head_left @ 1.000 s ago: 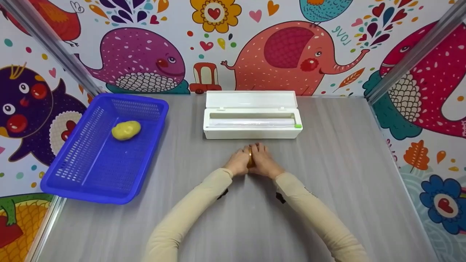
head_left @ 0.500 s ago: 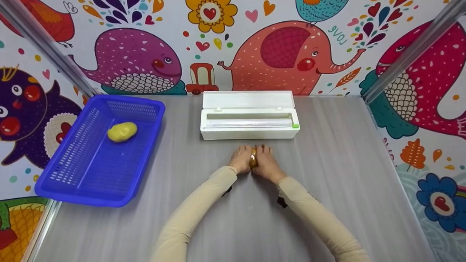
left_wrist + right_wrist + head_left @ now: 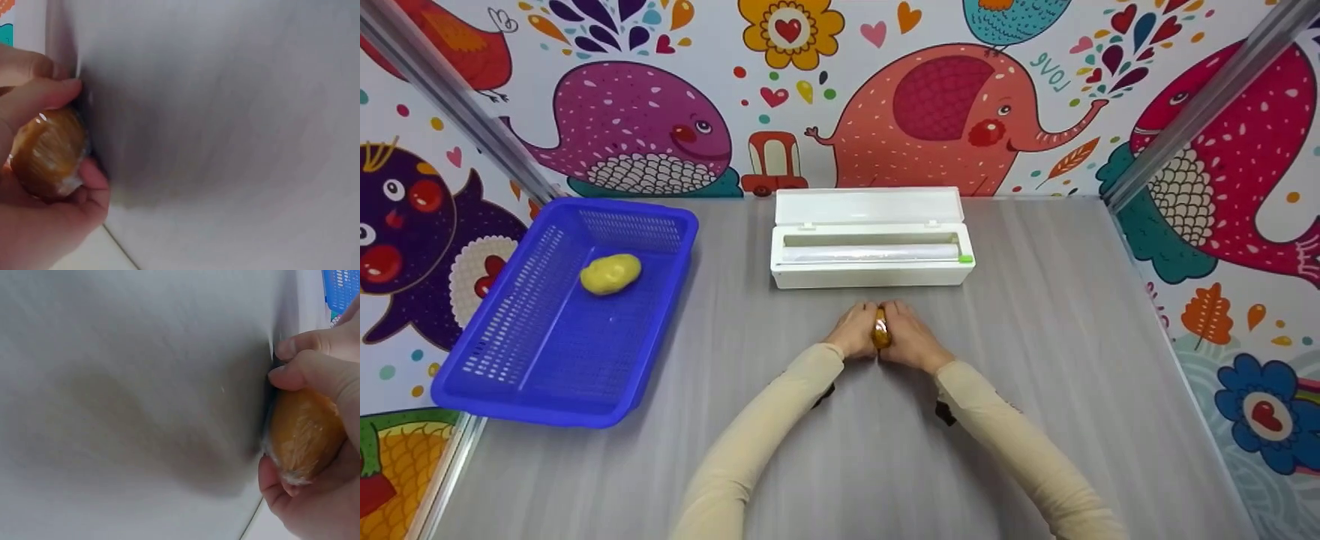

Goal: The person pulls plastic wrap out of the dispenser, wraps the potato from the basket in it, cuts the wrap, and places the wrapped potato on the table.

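Note:
A golden-brown, rounded item [image 3: 881, 328] in shiny clear film is held between both hands on the table in the head view. The left hand [image 3: 855, 331] grips it from the left. From the right, the right hand [image 3: 911, 337] grips its other side. In the left wrist view, the thumb and curled fingers close round the wrapped item [image 3: 53, 149], and crinkled film bunches at its lower end. Wrinkled film also covers the wrapped item [image 3: 306, 433] in the right wrist view, where both thumbs meet above it. What lies under the film cannot be made out.
Just beyond the hands stands a white cling film box [image 3: 873, 276], lid raised, with a film roll [image 3: 870, 253] and a green slider [image 3: 965, 259]. A blue plastic basket [image 3: 577, 352] at the left holds a yellow, potato-like item [image 3: 611, 274]. Patterned walls border the grey table [image 3: 1072, 337].
Both hands keep hold of the wrapped item at nearly the same spot, with small shifts of the fingers. More of the item shows between them now. The head view has shifted slightly.

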`<state>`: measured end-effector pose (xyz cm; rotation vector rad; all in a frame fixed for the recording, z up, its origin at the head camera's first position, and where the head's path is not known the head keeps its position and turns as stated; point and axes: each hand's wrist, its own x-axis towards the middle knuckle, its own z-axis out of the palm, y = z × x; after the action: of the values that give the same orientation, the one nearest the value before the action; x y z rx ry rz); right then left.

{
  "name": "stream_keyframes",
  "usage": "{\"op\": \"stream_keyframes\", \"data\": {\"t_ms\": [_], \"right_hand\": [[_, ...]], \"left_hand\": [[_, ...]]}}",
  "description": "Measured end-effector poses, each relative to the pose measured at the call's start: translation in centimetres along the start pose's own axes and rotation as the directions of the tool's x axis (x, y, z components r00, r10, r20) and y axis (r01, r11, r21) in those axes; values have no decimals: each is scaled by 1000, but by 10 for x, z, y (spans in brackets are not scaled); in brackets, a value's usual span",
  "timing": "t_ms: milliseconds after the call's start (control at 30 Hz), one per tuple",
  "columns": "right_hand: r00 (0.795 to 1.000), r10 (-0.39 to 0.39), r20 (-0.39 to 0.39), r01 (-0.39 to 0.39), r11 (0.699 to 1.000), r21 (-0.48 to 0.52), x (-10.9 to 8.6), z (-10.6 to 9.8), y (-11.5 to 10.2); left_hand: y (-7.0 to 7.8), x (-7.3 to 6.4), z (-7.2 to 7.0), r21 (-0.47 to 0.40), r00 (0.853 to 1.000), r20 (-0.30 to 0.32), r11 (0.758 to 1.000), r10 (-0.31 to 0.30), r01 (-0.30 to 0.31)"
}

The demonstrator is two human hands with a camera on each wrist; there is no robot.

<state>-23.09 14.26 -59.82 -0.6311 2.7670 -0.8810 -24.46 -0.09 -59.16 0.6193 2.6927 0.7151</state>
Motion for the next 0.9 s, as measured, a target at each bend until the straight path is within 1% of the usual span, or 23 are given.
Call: {"op": "stream_keyframes", "data": {"t_ms": [133, 267, 333, 400, 467, 533, 567, 600, 667, 733, 800, 900], "right_hand": [[1000, -11, 7, 12, 1000, -7, 0, 2, 1], [999, -24, 38, 24, 1000, 10, 1, 0, 2], [996, -19, 84, 14, 998, 54, 2, -4, 2], [989, -13, 150, -5, 993, 122, 2, -9, 3], [977, -1, 215, -45, 977, 211, 0, -14, 4], [969, 24, 245, -95, 954, 284, -3, -19, 4], [970, 39, 241, -113, 946, 304, -6, -21, 4], [974, 54, 220, -121, 945, 304, -8, -22, 3], [983, 93, 158, -134, 953, 270, -13, -23, -1], [989, 113, 96, -131, 969, 210, -18, -23, -5], [993, 107, 57, -115, 980, 160, -20, -21, -7], [995, 89, 50, -95, 985, 147, -21, -20, -7]], "left_hand": [[0, -1, -1, -10, 1000, -3, 1000, 6, -6], [0, -2, -1, -26, 1000, 9, 1000, -11, 11], [1, -3, -1, -33, 1000, 10, 999, -10, 11], [1, -4, -1, -41, 1000, 8, 999, -4, 4], [2, -5, 1, -47, 1000, 4, 999, 21, -21], [3, -6, 2, -46, 999, 4, 998, 32, -32], [3, -6, 2, -44, 999, 7, 998, 33, -33], [4, -7, 2, -42, 999, 10, 998, 36, -35], [7, -7, 2, -37, 999, 20, 999, 29, -28], [9, -7, 1, -33, 999, 35, 999, 24, -23], [9, -8, 0, -47, 998, 60, 999, 21, -18], [6, -9, -1, -101, 995, 100, 995, 26, -16]]}}
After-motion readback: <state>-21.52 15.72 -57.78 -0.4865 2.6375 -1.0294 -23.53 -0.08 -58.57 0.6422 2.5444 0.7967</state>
